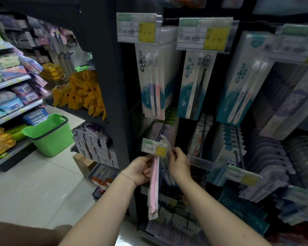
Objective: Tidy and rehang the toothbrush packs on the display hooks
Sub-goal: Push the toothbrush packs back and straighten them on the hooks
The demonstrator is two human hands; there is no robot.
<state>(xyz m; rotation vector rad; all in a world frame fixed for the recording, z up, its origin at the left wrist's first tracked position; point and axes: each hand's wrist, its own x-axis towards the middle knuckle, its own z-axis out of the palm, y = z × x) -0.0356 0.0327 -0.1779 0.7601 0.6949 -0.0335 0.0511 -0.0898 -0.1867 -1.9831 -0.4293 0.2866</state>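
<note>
Item 1: pink toothbrush pack (153, 189). One long, clear pack with a pink brush, hanging upright in front of the lower display rows, at 6 o'clock from the frame's middle. Its clear top sits just behind a price tag (154, 148) at the end of a display hook (160, 133). Whether the pack is on the hook cannot be told.

Item 2: left hand (140, 170). At 9 o'clock of the pack; fingers curled round the pack's upper part, gripping it.

Item 3: right hand (179, 162). At 3 o'clock of the pack's top; slightly blurred, fingers (172, 154) bent together and pinching the clear top edge beside the price tag.

Item 4: hung stock. Three rows of white-and-teal toothbrush packs (152, 82) at 12 o'clock from the hands, each under its own tag; further rows run toward 3 o'clock.

Item 5: surroundings. Green basket (50, 134) on the tiled floor (34, 192) at 9 o'clock; yellow packets (82, 91) on a shelf at 10 o'clock.
</note>
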